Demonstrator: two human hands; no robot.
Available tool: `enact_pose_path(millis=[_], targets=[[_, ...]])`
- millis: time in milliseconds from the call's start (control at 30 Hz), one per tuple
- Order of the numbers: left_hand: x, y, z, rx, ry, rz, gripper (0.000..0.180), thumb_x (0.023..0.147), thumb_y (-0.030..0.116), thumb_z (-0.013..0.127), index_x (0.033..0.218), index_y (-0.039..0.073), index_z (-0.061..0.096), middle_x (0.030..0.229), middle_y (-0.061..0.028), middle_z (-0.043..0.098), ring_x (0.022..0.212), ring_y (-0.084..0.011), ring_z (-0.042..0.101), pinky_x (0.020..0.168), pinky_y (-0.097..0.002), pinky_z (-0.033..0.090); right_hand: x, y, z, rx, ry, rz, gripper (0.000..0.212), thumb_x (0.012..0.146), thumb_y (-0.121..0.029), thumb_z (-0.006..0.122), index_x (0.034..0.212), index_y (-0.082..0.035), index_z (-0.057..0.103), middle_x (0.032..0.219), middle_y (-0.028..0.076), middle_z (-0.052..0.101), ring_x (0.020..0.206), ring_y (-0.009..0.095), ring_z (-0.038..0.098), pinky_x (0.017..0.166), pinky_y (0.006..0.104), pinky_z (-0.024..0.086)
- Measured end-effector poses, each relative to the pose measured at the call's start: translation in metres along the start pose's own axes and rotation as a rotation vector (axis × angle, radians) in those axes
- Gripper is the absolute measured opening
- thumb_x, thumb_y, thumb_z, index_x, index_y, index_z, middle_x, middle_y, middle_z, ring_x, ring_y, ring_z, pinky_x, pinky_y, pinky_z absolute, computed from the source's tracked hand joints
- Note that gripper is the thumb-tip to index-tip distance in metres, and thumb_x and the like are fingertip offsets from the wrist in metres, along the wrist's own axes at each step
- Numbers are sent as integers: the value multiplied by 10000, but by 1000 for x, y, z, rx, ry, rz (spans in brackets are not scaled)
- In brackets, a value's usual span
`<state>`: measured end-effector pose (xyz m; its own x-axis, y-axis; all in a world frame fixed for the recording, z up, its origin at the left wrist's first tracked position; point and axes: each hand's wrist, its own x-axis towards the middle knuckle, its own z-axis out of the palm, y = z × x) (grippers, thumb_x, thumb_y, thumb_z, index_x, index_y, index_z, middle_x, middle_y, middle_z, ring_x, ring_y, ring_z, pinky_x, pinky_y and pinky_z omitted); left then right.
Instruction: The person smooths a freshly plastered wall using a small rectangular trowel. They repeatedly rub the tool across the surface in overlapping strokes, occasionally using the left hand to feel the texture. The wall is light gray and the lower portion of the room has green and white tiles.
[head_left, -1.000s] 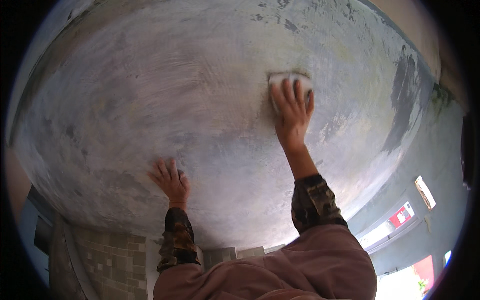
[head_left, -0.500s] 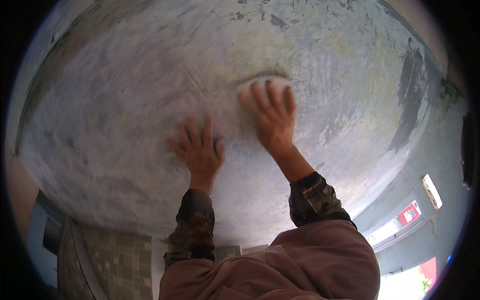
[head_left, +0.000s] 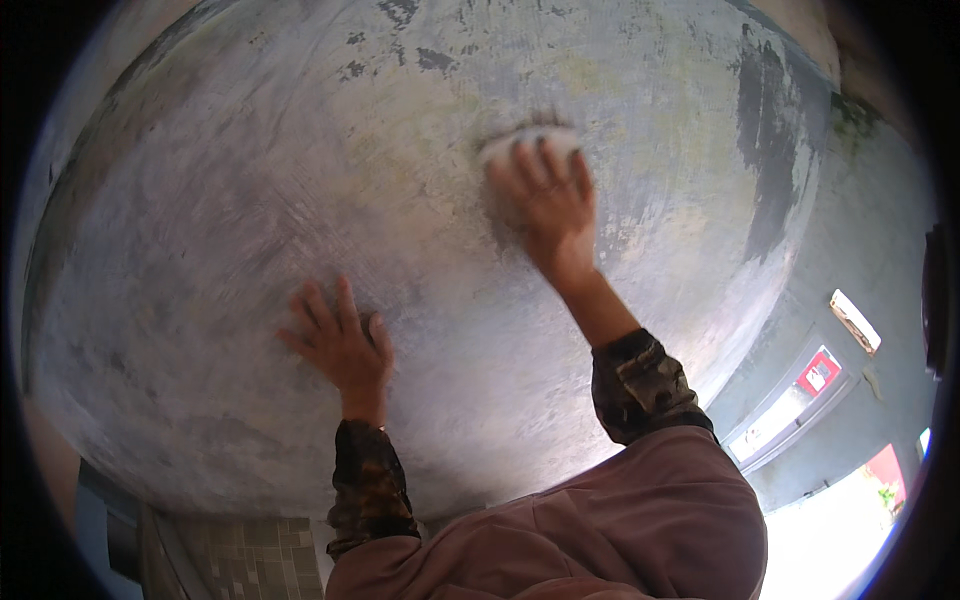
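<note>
A broad wall [head_left: 450, 330] with patchy whitish, lilac and yellowish paint fills most of the view. My left hand [head_left: 345, 345] lies on it at the left with fingers spread, holding nothing. Higher up and further right, my right hand [head_left: 553, 220] presses a white pad [head_left: 532, 134] against the wall. Only the pad's far edge shows beyond my fingertips; my palm and fingers cover the rest. Motion blurs that hand, so I cannot tell whether the pad is a sponge or a folded cloth.
Bare dark grey patches [head_left: 770, 140] mark the wall at the upper right. A greenish-grey side wall [head_left: 850, 250] adjoins on the right, with a bright window [head_left: 775, 410]. Beige tiles [head_left: 250, 555] show at the lower left.
My right hand has slid slightly upward with the white pad. My left hand has shifted left and down along the wall. The whole view has turned somewhat.
</note>
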<state>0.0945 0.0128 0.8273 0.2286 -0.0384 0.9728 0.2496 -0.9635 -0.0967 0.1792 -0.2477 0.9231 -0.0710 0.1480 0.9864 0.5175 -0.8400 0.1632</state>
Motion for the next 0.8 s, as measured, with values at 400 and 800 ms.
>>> enact_pose_path(millis=[400,800], targets=[[13,15,-7,19,147,85,570,996,459,262,1460,146,371,1546,-213,217,1423,-443,176,1103,-664,10,16,33,-20,59,106,261,487,851,-68,597,1315,-213,582,1379,101,536,1320,296,459,1118,505,264],[115,162,-18,-100,20,373,558,969,346,406,1490,168,317,1545,-114,278,1437,-312,224,1110,-666,11,-2,59,-6,40,183,309,482,837,-134,607,1308,-232,574,1375,52,533,1320,266,453,1105,521,283]])
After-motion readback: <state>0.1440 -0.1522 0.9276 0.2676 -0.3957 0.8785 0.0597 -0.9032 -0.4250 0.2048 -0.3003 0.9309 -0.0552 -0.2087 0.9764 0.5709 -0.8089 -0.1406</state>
